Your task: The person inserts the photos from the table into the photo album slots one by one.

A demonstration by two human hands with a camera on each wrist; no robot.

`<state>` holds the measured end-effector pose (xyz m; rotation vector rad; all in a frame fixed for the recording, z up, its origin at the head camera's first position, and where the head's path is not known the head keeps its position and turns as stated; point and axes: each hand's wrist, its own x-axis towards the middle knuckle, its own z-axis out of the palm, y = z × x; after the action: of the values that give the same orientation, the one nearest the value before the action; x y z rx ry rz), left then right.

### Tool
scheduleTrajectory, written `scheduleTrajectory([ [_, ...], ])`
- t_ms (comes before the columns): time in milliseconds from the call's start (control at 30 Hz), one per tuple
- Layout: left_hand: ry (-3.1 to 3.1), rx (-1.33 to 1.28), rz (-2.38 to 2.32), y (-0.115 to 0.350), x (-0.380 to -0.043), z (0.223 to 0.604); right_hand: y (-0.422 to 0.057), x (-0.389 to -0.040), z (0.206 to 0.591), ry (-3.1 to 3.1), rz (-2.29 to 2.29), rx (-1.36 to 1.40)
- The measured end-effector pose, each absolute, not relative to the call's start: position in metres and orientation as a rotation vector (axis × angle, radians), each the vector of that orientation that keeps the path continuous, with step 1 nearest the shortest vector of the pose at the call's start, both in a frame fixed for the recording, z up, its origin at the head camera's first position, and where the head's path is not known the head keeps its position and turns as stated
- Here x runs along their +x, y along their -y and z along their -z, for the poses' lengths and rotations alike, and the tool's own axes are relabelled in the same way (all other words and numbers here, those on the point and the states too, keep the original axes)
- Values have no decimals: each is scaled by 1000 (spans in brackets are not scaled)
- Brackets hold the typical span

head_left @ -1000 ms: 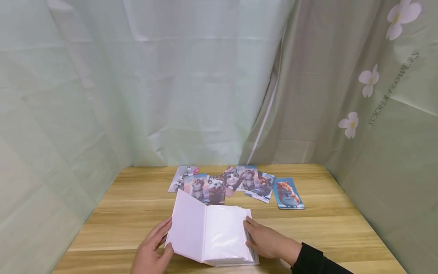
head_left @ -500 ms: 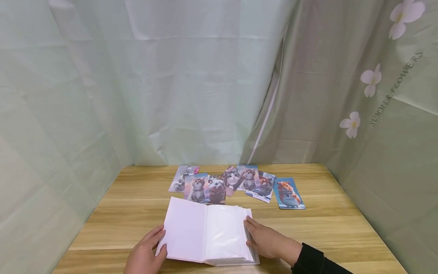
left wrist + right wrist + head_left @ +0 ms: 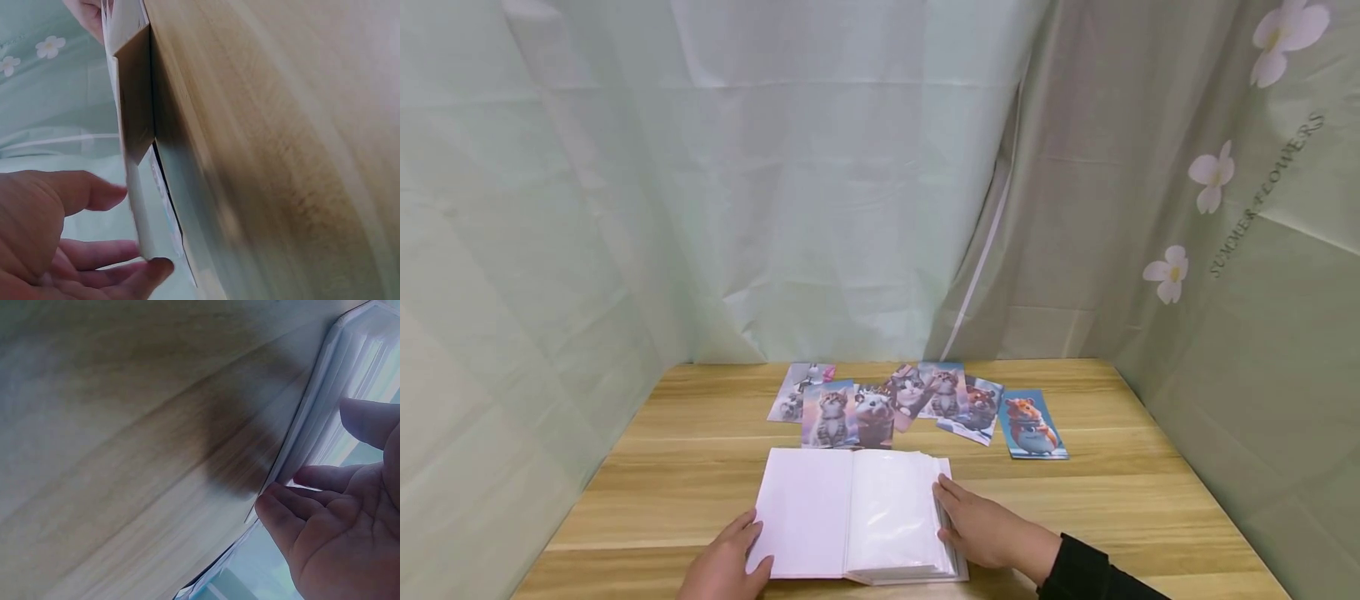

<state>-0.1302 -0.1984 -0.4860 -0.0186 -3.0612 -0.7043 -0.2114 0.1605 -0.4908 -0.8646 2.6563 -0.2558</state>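
A white photo album (image 3: 891, 512) lies spread near the table's front, its cover (image 3: 805, 512) turned out to the left and clear sleeves on the right. My left hand (image 3: 726, 558) holds the cover by its outer edge; in the left wrist view a fingertip (image 3: 161, 270) reaches past that edge. That view shows space beneath the cover. My right hand (image 3: 981, 521) rests against the right edge of the sleeve stack. Its thumb (image 3: 369, 422) is at the page edges, while the fairly straight fingers (image 3: 281, 519) touch the album's lower side.
Behind the album lie several animal picture cards, some overlapping, including a kitten card (image 3: 831, 414) close to its back edge. An orange hamster card (image 3: 1033, 425) sits apart at right. Pale curtains (image 3: 850, 183) surround the wooden table (image 3: 1120, 508).
The album's cover has swung down to the left, from raised to nearly flat. My left hand has moved down and left with it. My right hand has stayed at the page edges.
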Motion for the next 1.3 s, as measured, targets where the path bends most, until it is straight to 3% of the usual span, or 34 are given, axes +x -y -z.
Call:
scheduleTrajectory([
  [1300,3212,-140,655,189,-142,506,-161,-209,491,-2670,254,-870],
])
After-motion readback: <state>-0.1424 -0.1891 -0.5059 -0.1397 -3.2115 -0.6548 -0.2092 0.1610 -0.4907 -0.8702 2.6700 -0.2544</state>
